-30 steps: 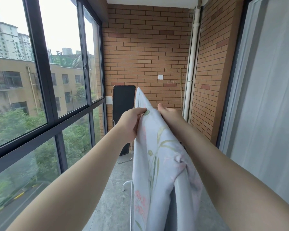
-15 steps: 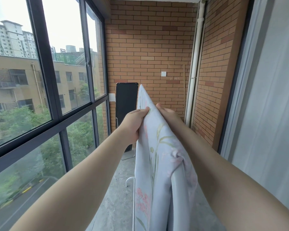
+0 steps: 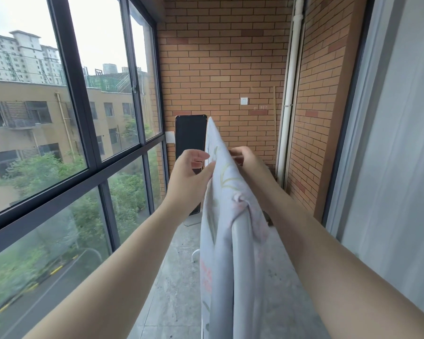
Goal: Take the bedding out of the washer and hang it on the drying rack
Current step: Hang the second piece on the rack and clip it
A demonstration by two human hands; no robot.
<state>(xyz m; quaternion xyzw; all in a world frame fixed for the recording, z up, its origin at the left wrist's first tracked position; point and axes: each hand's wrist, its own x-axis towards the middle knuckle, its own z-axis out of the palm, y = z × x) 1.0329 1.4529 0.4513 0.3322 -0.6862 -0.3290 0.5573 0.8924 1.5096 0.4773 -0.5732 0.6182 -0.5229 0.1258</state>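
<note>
A white bedding sheet (image 3: pixel 227 241) with a pale floral print hangs folded over the top bar of a white drying rack (image 3: pixel 241 243), straight ahead of me. Its far end rises to a point in front of the brick wall. My left hand (image 3: pixel 190 174) is on the sheet's left side, its thumb lying on the fabric and its fingers loosely extended at the edge. On the right side, my right hand (image 3: pixel 246 160) pinches the sheet with curled fingers. Both hands are near the far, upper part of the sheet. The washer is out of view.
Tall dark-framed windows (image 3: pixel 91 143) run along the left. A black panel (image 3: pixel 190 140) leans on the brick end wall (image 3: pixel 225 69), with a white pipe (image 3: pixel 290 94) in the corner. A sliding glass door (image 3: pixel 389 143) lines the right. One rack foot (image 3: pixel 194 255) rests on the concrete floor.
The left hand's fingers have uncurled from a tight grip to a loose one. The right hand's fingers have curled in more. My view has shifted slightly.
</note>
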